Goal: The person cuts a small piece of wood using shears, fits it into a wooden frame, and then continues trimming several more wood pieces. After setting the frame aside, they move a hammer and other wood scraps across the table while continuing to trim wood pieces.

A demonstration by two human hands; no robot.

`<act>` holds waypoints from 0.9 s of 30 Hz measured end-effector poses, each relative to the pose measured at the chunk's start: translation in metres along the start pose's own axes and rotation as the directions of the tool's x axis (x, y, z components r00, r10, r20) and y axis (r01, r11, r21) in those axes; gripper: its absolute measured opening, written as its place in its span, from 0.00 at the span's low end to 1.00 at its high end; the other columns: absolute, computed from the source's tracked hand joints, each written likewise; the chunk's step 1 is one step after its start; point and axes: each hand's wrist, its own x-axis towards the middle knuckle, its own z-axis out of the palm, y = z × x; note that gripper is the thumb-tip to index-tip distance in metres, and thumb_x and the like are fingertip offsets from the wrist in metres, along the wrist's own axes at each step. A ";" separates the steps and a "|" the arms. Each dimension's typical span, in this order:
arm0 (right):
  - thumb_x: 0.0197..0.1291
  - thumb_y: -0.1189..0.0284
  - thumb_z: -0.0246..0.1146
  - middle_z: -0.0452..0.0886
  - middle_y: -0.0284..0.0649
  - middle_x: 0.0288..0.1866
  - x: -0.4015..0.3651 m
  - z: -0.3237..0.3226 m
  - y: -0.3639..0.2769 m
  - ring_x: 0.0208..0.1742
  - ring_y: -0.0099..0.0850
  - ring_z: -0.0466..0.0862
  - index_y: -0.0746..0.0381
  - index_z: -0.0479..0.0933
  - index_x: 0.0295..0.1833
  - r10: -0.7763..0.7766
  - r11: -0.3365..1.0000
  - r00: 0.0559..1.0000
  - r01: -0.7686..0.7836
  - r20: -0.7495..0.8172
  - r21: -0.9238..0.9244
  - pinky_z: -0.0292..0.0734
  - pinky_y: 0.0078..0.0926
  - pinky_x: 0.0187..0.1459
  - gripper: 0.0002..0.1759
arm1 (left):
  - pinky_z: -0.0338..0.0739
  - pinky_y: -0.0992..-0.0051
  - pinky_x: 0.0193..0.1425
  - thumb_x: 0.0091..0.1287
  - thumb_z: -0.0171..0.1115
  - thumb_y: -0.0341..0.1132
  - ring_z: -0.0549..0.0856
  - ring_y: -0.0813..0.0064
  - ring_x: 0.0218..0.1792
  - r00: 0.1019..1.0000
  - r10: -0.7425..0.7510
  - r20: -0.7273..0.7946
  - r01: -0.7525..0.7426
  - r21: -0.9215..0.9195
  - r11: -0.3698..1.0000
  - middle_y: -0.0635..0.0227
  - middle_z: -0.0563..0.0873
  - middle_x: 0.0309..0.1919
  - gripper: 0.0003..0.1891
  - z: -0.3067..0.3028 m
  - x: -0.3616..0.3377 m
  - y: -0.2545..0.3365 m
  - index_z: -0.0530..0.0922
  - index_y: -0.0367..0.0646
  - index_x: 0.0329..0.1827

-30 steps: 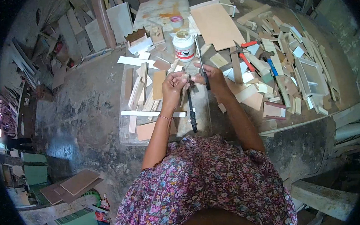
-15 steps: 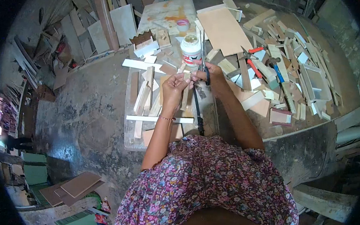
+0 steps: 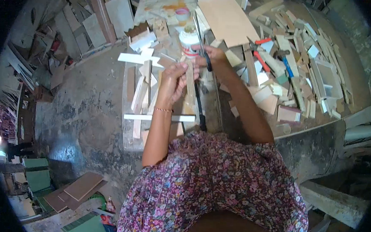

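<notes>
A narrow wooden strip (image 3: 190, 83) stands lengthwise in my left hand (image 3: 170, 82), the thumb near its upper end and the fingertips behind it. My right hand (image 3: 215, 58) is closed on a pair of scissors (image 3: 208, 63) with black handles, their long blades pointing away from me. Just beyond both hands is a white glue jar (image 3: 188, 41) with red lettering. Below the hands, a dark strap-like piece (image 3: 201, 112) runs toward my shirt. Several wood strips (image 3: 140, 94) and a white strip (image 3: 160, 117) lie by my left forearm.
To the right, a table holds a heap of wood offcuts (image 3: 300, 50), red-handled pincers (image 3: 262, 61), a hammer (image 3: 287, 65) and a shallow frame box (image 3: 327, 80). A tan board (image 3: 223, 18) lies at the back. A pink-and-white tape roll (image 3: 182, 14) is beyond the jar.
My left hand has opened out somewhat around the wooden strip, showing more of its length. The right hand with the scissors has moved slightly up and left in view, as the whole view shifted.
</notes>
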 end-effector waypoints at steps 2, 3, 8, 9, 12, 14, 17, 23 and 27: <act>0.50 0.76 0.63 0.79 0.35 0.33 0.000 -0.002 -0.001 0.31 0.19 0.78 0.67 0.68 0.56 -0.007 0.999 0.999 0.004 0.053 0.050 0.73 0.14 0.35 0.25 | 0.81 0.73 0.41 0.64 0.48 0.26 0.83 0.66 0.37 0.999 -0.005 0.038 0.007 -0.063 0.998 0.49 0.80 0.37 0.08 0.003 -0.003 0.003 0.69 0.28 0.42; 0.50 0.72 0.64 0.79 0.34 0.33 -0.003 -0.002 -0.006 0.31 0.19 0.77 0.68 0.69 0.55 0.004 0.998 1.000 -0.002 0.023 -0.065 0.72 0.13 0.34 0.25 | 0.81 0.73 0.40 0.64 0.48 0.26 0.83 0.66 0.37 0.998 0.000 0.059 0.005 -0.083 0.997 0.49 0.80 0.37 0.08 -0.005 0.001 -0.001 0.69 0.28 0.42; 0.41 0.58 0.70 0.77 0.35 0.28 -0.018 -0.005 -0.017 0.28 0.23 0.76 0.65 0.68 0.57 -0.028 0.751 1.000 0.012 -0.013 -0.660 0.71 0.20 0.32 0.38 | 0.80 0.78 0.38 0.64 0.50 0.26 0.82 0.71 0.34 0.997 0.072 0.009 -0.071 -0.036 0.997 0.53 0.81 0.36 0.07 -0.016 0.004 -0.006 0.71 0.29 0.40; 0.38 0.54 0.71 0.76 0.35 0.26 -0.026 -0.002 -0.023 0.28 0.25 0.76 0.63 0.68 0.58 -0.056 0.580 0.998 0.020 -0.016 -0.814 0.71 0.21 0.32 0.41 | 0.79 0.79 0.37 0.63 0.51 0.26 0.82 0.72 0.33 0.995 0.100 -0.015 -0.100 0.012 0.995 0.54 0.81 0.35 0.07 -0.013 0.003 -0.003 0.72 0.29 0.39; 0.29 0.47 0.72 0.74 0.38 0.24 -0.039 -0.006 -0.011 0.28 0.30 0.76 0.59 0.67 0.60 -0.152 0.375 0.988 0.064 0.007 -0.925 0.72 0.26 0.33 0.49 | 0.76 0.81 0.35 0.63 0.53 0.26 0.81 0.75 0.30 0.982 0.187 -0.009 -0.184 0.156 0.971 0.56 0.82 0.33 0.06 -0.014 0.002 0.001 0.73 0.30 0.37; 0.29 0.52 0.73 0.76 0.41 0.28 -0.042 -0.007 -0.011 0.30 0.36 0.77 0.57 0.67 0.60 -0.167 0.291 0.984 0.110 0.063 -0.950 0.72 0.29 0.33 0.47 | 0.74 0.81 0.34 0.62 0.54 0.26 0.80 0.77 0.29 0.974 0.227 0.009 -0.223 0.228 0.948 0.57 0.82 0.32 0.06 -0.015 0.001 0.002 0.74 0.30 0.37; 0.31 0.60 0.71 0.77 0.43 0.31 -0.043 -0.007 -0.014 0.32 0.37 0.77 0.57 0.67 0.60 -0.168 0.159 0.978 0.147 0.120 -0.976 0.70 0.31 0.33 0.43 | 0.73 0.81 0.34 0.62 0.54 0.26 0.79 0.78 0.28 0.970 0.243 0.006 -0.234 0.297 0.926 0.58 0.82 0.32 0.06 -0.015 -0.001 0.001 0.74 0.31 0.36; 0.32 0.48 0.66 0.78 0.44 0.37 -0.044 -0.003 -0.018 0.36 0.36 0.78 0.56 0.66 0.60 -0.195 -0.053 0.959 0.200 0.207 -0.978 0.60 0.34 0.39 0.45 | 0.73 0.81 0.35 0.62 0.53 0.26 0.79 0.77 0.30 0.980 0.198 -0.031 -0.168 0.417 0.893 0.58 0.82 0.32 0.06 -0.015 -0.007 0.004 0.74 0.30 0.35; 0.31 0.62 0.69 0.79 0.43 0.36 -0.046 -0.001 -0.019 0.35 0.35 0.77 0.53 0.68 0.59 -0.200 -0.034 0.956 0.212 0.214 -0.977 0.58 0.32 0.40 0.41 | 0.73 0.81 0.34 0.62 0.53 0.26 0.79 0.77 0.30 0.985 0.174 -0.019 -0.150 0.420 0.895 0.58 0.82 0.32 0.07 -0.019 -0.005 0.004 0.74 0.29 0.37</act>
